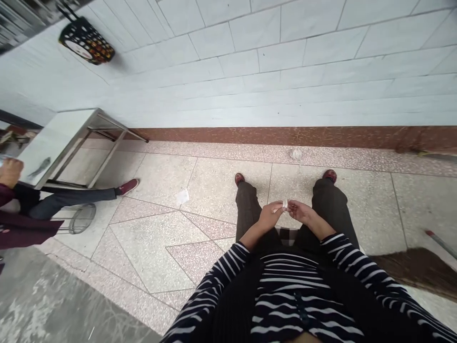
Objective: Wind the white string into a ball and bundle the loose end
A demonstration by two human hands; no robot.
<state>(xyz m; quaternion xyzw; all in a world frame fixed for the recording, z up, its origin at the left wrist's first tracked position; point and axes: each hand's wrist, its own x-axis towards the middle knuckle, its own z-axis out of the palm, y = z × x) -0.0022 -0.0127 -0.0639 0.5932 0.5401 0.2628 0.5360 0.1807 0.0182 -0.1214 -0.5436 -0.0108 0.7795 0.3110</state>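
Observation:
My left hand (270, 215) and my right hand (301, 212) meet in front of my lap, between my knees. A small white piece (284, 204) sits between their fingertips, and its kind is too small to make out. The fingers of my left hand are closed on one side of it. Those of my right hand are curled and pinch at its other side. On the floor past my hands lies a round white bundle (296, 154) that looks like yarn or string.
A scrap of white paper (182, 196) lies on the floor. At left another person's hand (10, 171) rests by a metal-legged table (60, 133), near a wire stool (83, 218). A patterned bag (86, 42) hangs on the tiled wall. Brown broom-like bristles (417, 269) lie at right.

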